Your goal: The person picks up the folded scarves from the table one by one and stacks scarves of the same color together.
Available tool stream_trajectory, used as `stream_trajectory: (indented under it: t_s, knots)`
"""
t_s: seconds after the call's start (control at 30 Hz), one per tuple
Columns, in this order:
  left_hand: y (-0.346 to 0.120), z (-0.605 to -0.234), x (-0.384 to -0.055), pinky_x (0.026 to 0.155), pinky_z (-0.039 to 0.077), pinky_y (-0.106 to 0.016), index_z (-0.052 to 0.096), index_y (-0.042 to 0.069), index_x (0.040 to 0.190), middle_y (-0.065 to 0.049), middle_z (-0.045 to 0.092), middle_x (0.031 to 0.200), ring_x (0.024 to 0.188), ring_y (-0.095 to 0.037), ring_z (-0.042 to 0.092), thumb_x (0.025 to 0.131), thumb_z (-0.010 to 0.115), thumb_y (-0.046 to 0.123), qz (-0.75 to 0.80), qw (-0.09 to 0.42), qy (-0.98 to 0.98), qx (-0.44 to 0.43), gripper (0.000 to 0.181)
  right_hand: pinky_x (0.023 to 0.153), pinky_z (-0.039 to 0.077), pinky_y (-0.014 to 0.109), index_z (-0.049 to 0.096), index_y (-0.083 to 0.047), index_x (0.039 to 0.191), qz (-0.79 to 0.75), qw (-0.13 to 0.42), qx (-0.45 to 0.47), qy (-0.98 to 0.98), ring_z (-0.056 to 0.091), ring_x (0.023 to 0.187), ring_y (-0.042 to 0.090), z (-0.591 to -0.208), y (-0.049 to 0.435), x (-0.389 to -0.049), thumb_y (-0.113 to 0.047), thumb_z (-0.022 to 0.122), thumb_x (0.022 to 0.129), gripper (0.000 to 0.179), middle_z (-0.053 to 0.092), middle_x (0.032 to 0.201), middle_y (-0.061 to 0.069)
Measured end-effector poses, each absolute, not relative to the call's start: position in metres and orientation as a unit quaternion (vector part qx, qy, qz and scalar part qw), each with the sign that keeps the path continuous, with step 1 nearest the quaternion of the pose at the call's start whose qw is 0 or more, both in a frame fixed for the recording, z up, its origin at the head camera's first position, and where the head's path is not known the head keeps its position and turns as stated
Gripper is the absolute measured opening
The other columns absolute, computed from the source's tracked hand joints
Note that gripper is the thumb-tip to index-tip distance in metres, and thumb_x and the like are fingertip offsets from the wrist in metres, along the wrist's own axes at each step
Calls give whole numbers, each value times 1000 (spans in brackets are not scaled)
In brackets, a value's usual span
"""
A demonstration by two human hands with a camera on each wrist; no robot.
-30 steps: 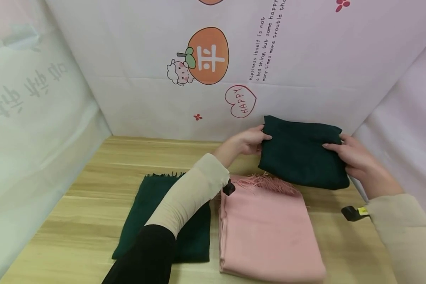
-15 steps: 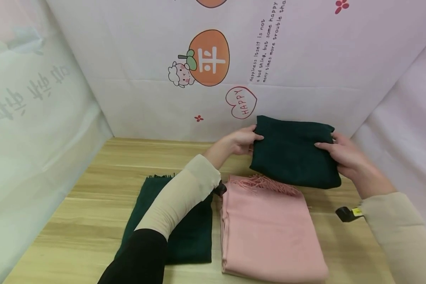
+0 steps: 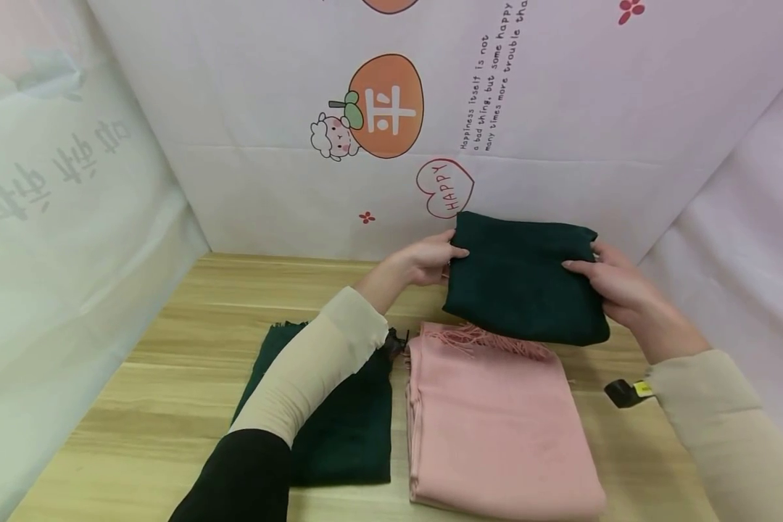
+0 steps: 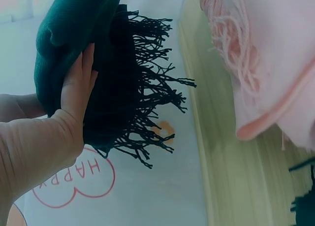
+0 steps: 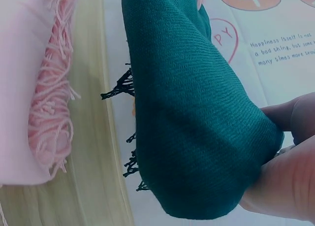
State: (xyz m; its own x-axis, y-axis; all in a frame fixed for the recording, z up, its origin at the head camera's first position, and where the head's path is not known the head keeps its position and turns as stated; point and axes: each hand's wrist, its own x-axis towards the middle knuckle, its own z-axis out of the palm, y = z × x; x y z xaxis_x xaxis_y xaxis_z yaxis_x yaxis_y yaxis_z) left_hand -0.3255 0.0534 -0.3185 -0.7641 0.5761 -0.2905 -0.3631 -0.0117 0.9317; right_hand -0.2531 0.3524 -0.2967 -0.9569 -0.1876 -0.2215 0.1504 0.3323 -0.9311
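A folded dark green scarf [image 3: 525, 279] is held up between both hands, above the far end of a folded pink scarf [image 3: 502, 428]. My left hand [image 3: 424, 259] grips its left edge, thumb in front and fingers behind. At the right edge my right hand [image 3: 616, 283] pinches it, thumb on the front face. In the left wrist view, dark fringe [image 4: 152, 88] hangs from the back side of the held scarf, and the left hand [image 4: 64, 113] has its fingers against the cloth. The right wrist view shows the scarf's rounded fold [image 5: 202, 137] by the right thumb.
Another folded dark green scarf [image 3: 346, 428] lies left of the pink one, partly under my left forearm. All rest on a wooden tabletop [image 3: 143, 377]. A printed white sheet [image 3: 267, 196] stands at the back, with more white sheeting [image 3: 737, 196] along the sides.
Both hands have moved to the left together, carrying the held green scarf with them. It now hangs more directly behind the pink scarf. The grip looks the same.
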Motion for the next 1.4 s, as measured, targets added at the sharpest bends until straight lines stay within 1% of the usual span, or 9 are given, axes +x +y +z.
stream_trajectory:
  t_s: [0.2, 0.37, 0.47, 0.53, 0.6, 0.73, 0.83, 1.17, 1.4]
  knots:
    - [41, -321, -323, 107, 46, -55, 16, 28, 164, -15, 50, 146, 120, -32, 59, 111, 43, 11, 704, 327, 625, 85, 62, 99, 47, 24, 1, -10, 165, -581, 152, -26, 799, 26, 149, 32, -298, 341, -254, -35, 46, 110, 76, 8, 170, 17]
    - [31, -322, -321, 109, 44, -56, 14, 29, 165, -15, 48, 149, 125, -34, 57, 111, 42, 11, 705, 326, 624, 83, 63, 111, 43, 35, 0, -10, 165, -584, 154, -36, 796, 24, 151, 34, -299, 332, -255, -32, 46, 111, 74, 9, 170, 17]
    - [26, -322, -320, 111, 41, -57, 13, 30, 165, -16, 44, 153, 130, -35, 54, 111, 41, 12, 703, 327, 625, 86, 63, 119, 34, 46, -3, -11, 165, -588, 154, -43, 792, 20, 152, 35, -299, 328, -255, -30, 46, 111, 76, 6, 171, 16]
    - [22, -321, -319, 112, 40, -58, 11, 30, 165, -16, 41, 156, 133, -36, 51, 112, 41, 12, 701, 327, 627, 88, 64, 122, 25, 53, -7, -12, 165, -591, 155, -46, 791, 16, 154, 36, -298, 324, -254, -28, 47, 110, 78, 2, 171, 16]
    - [17, -321, -318, 112, 39, -59, 10, 31, 165, -16, 40, 157, 135, -36, 50, 112, 41, 12, 699, 328, 630, 87, 65, 123, 19, 56, -12, -12, 164, -594, 157, -48, 788, 10, 155, 36, -297, 321, -255, -26, 47, 110, 81, -3, 171, 15]
    - [6, -321, -317, 112, 39, -58, 9, 32, 165, -16, 40, 157, 135, -36, 50, 111, 41, 12, 697, 325, 634, 81, 66, 124, 14, 56, -25, -14, 159, -599, 166, -50, 782, 1, 156, 37, -298, 312, -256, -23, 45, 111, 86, -15, 170, 14]
    - [-2, -323, -316, 112, 40, -57, 10, 32, 165, -16, 41, 157, 135, -36, 50, 112, 42, 12, 696, 322, 637, 78, 65, 124, 14, 57, -29, -16, 158, -602, 173, -50, 778, 0, 156, 38, -300, 306, -257, -21, 43, 111, 86, -18, 169, 15]
    - [-24, -325, -312, 113, 39, -58, 8, 32, 165, -15, 38, 160, 136, -36, 49, 112, 41, 13, 691, 318, 644, 74, 66, 124, 13, 56, -29, -15, 158, -604, 179, -48, 775, 0, 156, 38, -305, 287, -259, -19, 42, 110, 86, -19, 168, 16]
    - [-38, -325, -307, 114, 38, -58, 6, 32, 165, -13, 33, 162, 139, -36, 46, 111, 43, 14, 691, 311, 649, 69, 68, 124, 14, 55, -25, -12, 159, -604, 178, -57, 775, 3, 156, 38, -307, 274, -260, -15, 42, 110, 84, -14, 169, 18]
